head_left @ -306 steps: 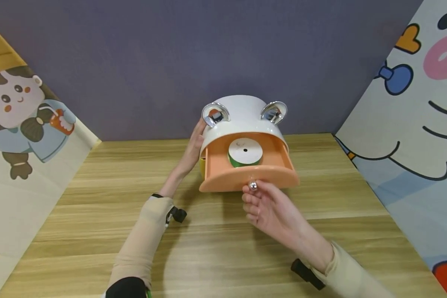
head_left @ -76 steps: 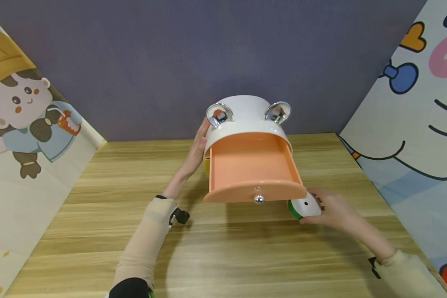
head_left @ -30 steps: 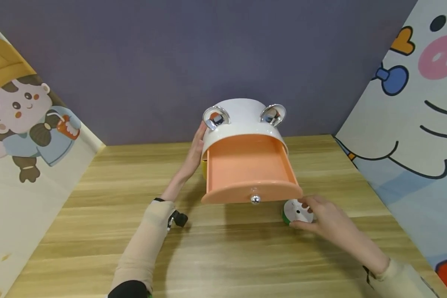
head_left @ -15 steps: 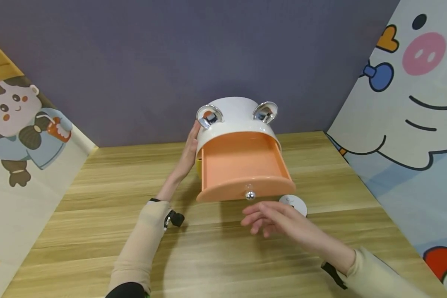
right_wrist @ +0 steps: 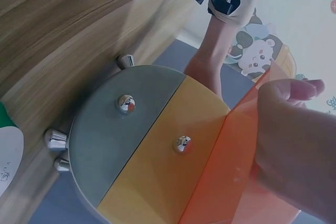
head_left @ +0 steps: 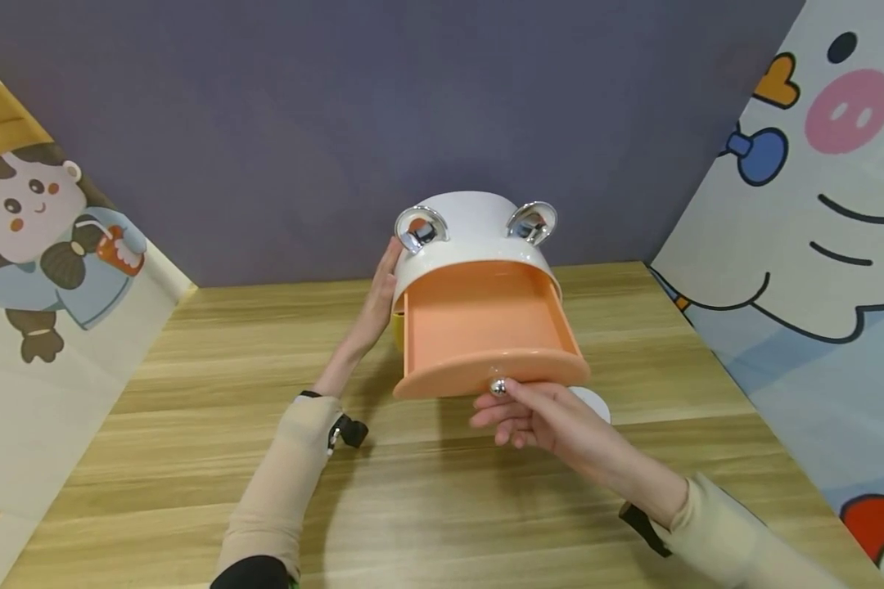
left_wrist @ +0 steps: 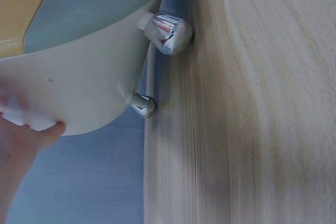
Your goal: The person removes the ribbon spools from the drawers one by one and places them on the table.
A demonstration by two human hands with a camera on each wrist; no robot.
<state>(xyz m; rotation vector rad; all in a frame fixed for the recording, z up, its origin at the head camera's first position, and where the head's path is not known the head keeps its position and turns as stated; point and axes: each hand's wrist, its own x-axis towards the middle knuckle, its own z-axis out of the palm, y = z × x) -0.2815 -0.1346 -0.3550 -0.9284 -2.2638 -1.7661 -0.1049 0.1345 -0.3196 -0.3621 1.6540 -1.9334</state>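
A small white cabinet (head_left: 471, 221) with silver ear shapes stands against the back wall. Its orange top drawer (head_left: 489, 327) is pulled out, with nothing inside. My left hand (head_left: 374, 311) lies along the cabinet's left side, fingers straight; in the left wrist view its fingertips touch the white shell. At the drawer front, my right hand (head_left: 552, 421) has thumb and forefinger at the silver knob (head_left: 498, 387), apparently pinching it. Behind that hand, a round roll (head_left: 593, 402) with a white face lies on the table, partly hidden; its green side shows in the right wrist view.
Below the orange drawer, a yellow drawer (right_wrist: 163, 156) and a grey-green drawer (right_wrist: 121, 135) are closed, each with a silver knob. The cabinet stands on silver feet (left_wrist: 170, 34). Wooden tabletop (head_left: 412, 507) extends in front; printed panels (head_left: 803, 245) flank both sides.
The roll was taken out of the orange drawer, set on the table at right and let go. My right hand has since moved left to the knob. The left hand has stayed put.
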